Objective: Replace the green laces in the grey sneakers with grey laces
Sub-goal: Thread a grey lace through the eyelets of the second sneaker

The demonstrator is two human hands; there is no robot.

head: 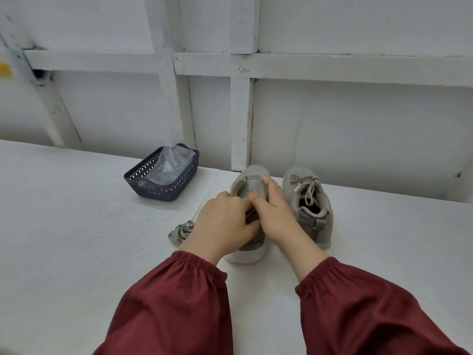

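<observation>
Near sneaker (252,175) stands toe-away on the white table (76,226), both hands on it. The left hand (225,224) has its fingers curled into the opening, and the right hand (273,208) pinches the tongue area between thumb and fingers; whether a lace is held cannot be told. Just right of that sneaker is the second sneaker (326,224), threaded with grey laces (308,187). Just left lies a loose lace bundle (180,231), greenish-grey. Behind-left, well apart, is a dark basket (163,190) holding a clear plastic bag (171,160).
</observation>
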